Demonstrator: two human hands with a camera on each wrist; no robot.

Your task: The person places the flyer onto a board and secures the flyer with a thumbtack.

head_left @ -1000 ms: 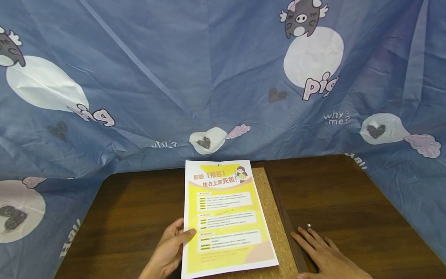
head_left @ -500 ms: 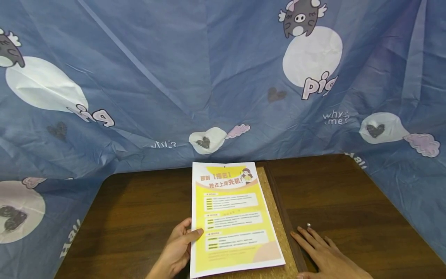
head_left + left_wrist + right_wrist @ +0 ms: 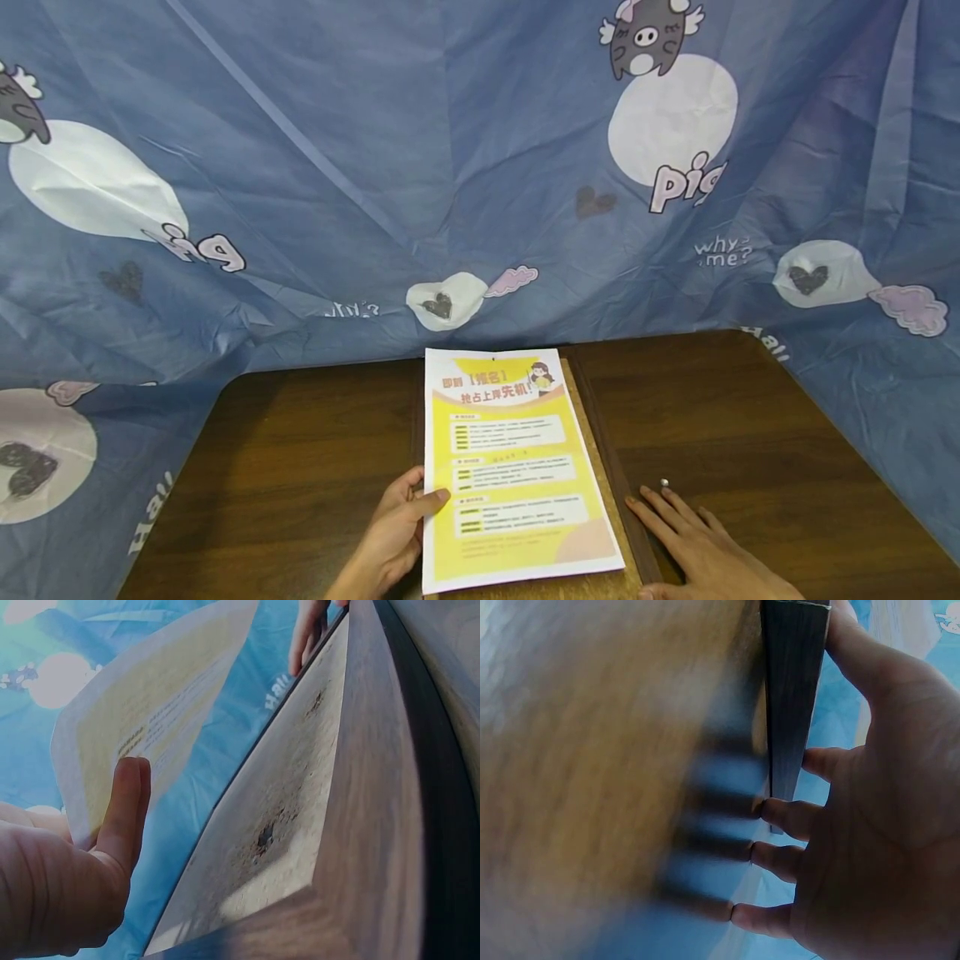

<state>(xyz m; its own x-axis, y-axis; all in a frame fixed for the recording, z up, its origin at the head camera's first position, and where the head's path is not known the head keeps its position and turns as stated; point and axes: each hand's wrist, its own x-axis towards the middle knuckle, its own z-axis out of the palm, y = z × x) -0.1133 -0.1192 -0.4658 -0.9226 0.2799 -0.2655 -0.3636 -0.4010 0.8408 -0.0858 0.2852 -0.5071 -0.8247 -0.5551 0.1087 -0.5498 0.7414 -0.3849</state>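
Observation:
My left hand (image 3: 397, 521) pinches a yellow and white printed sheet (image 3: 517, 467) by its left edge, thumb on top. Beneath it lies a cork board (image 3: 594, 450) with a brown wooden frame (image 3: 609, 458); the sheet hides most of the cork. In the left wrist view the sheet (image 3: 165, 712) bends up in the left hand (image 3: 67, 877), apart from the board. My right hand (image 3: 697, 542) rests with fingers spread on the table by the frame's right side. The right wrist view shows the right hand's (image 3: 877, 802) thumb along the dark frame side (image 3: 795, 697).
A small shiny pin (image 3: 664, 483) lies on the dark wood table (image 3: 750, 433), just beyond my right fingertips. Behind the table hangs a blue cloth (image 3: 337, 167) with pig, heart and cloud prints. A tiny dark mark (image 3: 493, 359) shows at the sheet's top edge.
My left hand has carried the sheet to the right over the cork board, and the frame's left side now shows beside it. My right hand has stayed in place.

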